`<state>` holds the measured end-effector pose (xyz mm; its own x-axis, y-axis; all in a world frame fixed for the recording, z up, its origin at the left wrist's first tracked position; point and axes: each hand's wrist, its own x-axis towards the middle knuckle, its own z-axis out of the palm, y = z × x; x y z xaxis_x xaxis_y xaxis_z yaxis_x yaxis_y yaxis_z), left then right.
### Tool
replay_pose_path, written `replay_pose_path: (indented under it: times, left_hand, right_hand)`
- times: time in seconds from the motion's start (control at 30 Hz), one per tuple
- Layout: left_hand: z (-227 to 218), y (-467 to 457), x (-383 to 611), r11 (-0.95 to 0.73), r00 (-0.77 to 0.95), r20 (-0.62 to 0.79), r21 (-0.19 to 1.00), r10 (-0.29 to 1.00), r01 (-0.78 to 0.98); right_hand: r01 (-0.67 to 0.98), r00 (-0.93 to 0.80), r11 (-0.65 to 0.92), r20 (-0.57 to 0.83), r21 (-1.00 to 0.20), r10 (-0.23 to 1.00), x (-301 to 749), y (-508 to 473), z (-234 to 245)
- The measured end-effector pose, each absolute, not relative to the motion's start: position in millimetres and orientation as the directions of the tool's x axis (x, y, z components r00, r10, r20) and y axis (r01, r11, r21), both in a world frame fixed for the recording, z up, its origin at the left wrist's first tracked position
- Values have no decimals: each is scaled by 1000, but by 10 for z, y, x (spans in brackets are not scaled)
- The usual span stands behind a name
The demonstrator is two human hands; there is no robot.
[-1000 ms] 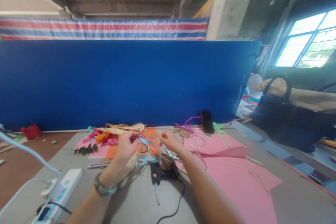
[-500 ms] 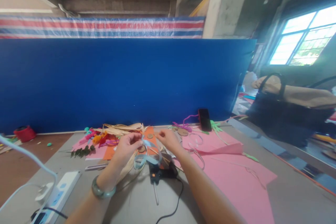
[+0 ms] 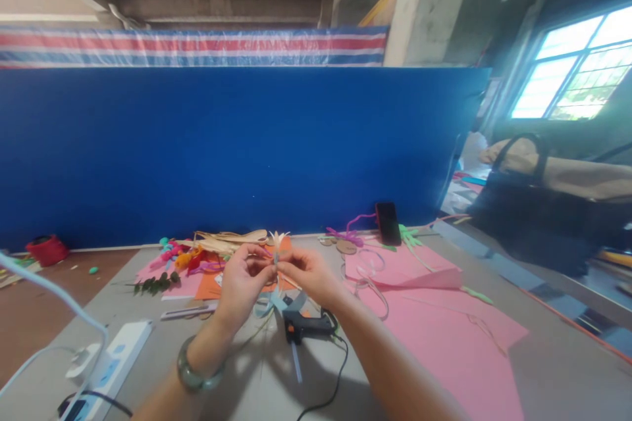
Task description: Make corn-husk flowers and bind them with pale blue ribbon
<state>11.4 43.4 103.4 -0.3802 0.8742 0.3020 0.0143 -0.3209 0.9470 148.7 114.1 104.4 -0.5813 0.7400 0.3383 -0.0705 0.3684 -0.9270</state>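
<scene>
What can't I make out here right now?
Head view: where the left hand and right hand pinch the pale blue ribbon; fingers hide it.
Head view: near end of the power strip; cut off by the bottom edge.
Head view: any marking on the larger brown disc; too small and blurred.

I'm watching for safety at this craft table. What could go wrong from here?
Light blue ribbon trails below the left hand and right hand, close to the glue gun; it might scorch if the gun is hot, which I cannot tell.

The black cord runs near the right forearm, so a sweep might snag it and drag the gun.
</scene>
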Motion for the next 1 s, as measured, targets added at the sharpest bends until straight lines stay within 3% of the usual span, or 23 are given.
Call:
replay_pose_path:
  times: [0.3, 0.43, 0.53, 0.67, 0.8, 1.0]
  left_hand:
    - [892, 466, 152, -374, -450, 464, 885, 763, 277]
    - [911, 492, 155, -364, -432, 352, 930, 831, 57]
    - [914, 520, 147, -210, -231, 163, 958, 959, -194]
    - [826, 601, 126, -54, -58, 34, 913, 998, -405]
    - [671, 695, 72, -44, -95, -2, 878, 995, -476]
    - [446, 687, -30, -29, -155, -41, 905, 987, -424]
  right_hand:
    - [-42, -457, 411, 383, -911, 803, 1454, 1103, 1038]
    - [-63, -450, 384, 369, -921, 813, 1459, 1115, 1079]
    - [-122, -422, 348, 366, -930, 829, 1459, 1147, 1095]
    - [-218, -437, 249, 322, -944, 840, 1421, 1233, 1018]
    - [-237, -507, 158, 261, -958, 822, 1339, 1359, 818]
    - [-106, -510, 190, 217, -976, 832, 1225, 1445, 575]
